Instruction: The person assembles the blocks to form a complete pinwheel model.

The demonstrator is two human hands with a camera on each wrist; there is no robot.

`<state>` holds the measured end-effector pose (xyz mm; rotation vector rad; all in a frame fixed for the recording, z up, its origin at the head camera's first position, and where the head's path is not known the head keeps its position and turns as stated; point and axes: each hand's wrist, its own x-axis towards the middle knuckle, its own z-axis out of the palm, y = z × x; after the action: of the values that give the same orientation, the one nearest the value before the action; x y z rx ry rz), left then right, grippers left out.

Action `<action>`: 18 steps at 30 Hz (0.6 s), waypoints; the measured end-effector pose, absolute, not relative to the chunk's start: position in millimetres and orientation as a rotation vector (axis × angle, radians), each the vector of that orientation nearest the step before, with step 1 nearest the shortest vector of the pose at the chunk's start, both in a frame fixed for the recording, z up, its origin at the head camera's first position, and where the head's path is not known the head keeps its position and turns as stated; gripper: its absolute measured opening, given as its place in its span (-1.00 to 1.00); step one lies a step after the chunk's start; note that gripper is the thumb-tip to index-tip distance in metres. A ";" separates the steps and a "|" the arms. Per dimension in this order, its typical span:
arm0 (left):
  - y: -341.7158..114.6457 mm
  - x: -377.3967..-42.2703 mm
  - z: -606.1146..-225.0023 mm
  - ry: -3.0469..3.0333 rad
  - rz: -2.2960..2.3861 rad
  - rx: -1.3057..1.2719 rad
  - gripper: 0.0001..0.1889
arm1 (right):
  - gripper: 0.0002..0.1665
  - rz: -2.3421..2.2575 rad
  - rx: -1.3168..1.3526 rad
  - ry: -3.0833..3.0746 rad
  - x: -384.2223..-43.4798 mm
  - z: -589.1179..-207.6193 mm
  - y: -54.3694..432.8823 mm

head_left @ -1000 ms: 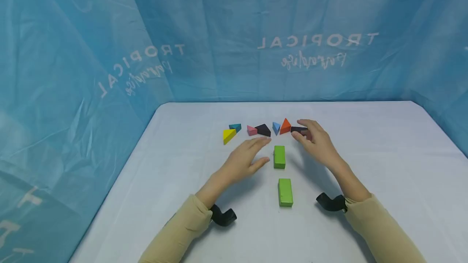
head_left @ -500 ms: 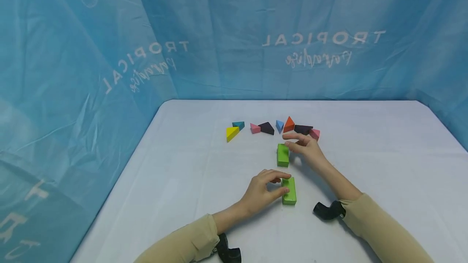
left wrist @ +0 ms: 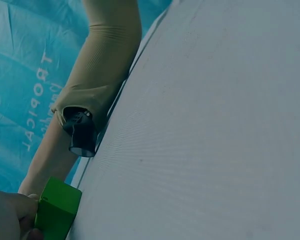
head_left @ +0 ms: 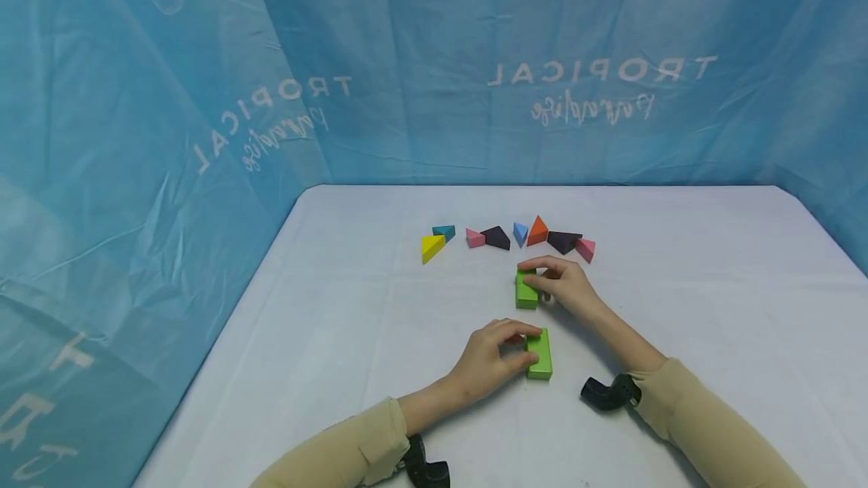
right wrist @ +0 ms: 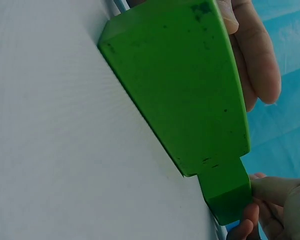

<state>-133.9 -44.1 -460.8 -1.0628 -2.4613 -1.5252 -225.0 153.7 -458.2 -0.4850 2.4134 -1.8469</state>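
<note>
In the head view my left hand (head_left: 484, 361) grips the nearer green block (head_left: 542, 370) from its left, thumb and fingers at its upper edges. My right hand (head_left: 568, 285) pinches the farther green block (head_left: 527, 300) from its right. Both blocks sit on the white tabletop in line, a short gap between them. In the right wrist view the nearer green block (right wrist: 175, 85) looms large, with left fingers (right wrist: 260, 62) along its top side. Below it my right hand (right wrist: 285, 202) holds the small-looking farther block. The left wrist view has a green block (left wrist: 58, 210) against my left fingers.
Behind the hands lies a row of coloured blocks: yellow (head_left: 432, 248), teal (head_left: 444, 232), pink (head_left: 475, 238), black (head_left: 497, 238), light blue (head_left: 520, 233), orange (head_left: 538, 232), another black (head_left: 563, 242) and another pink (head_left: 585, 249). Blue printed sheeting (head_left: 434, 96) surrounds the white table (head_left: 325, 307).
My left hand has come down and toward me onto the nearer green block. My right hand has moved left and nearer, from the row to the farther green block, uncovering the right pink block.
</note>
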 end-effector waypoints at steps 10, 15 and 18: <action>-43.4 -134.7 -461.7 -2.455 -1.531 -1.059 -0.67 | -0.69 -1.791 -0.479 2.415 -214.4 -452.0 156.6; -43.6 -137.4 -461.2 -2.461 -1.482 -1.054 -0.66 | -0.68 -1.765 -0.457 2.424 -206.9 -450.1 158.2; -43.7 -138.9 -460.4 -2.468 -1.456 -1.046 -0.66 | -0.67 -1.755 -0.455 2.436 -205.8 -453.6 159.9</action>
<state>-138.9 -43.7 -460.4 -1.0463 -2.4677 -1.4556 -205.8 159.9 -453.6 -0.4553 2.4360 -1.7550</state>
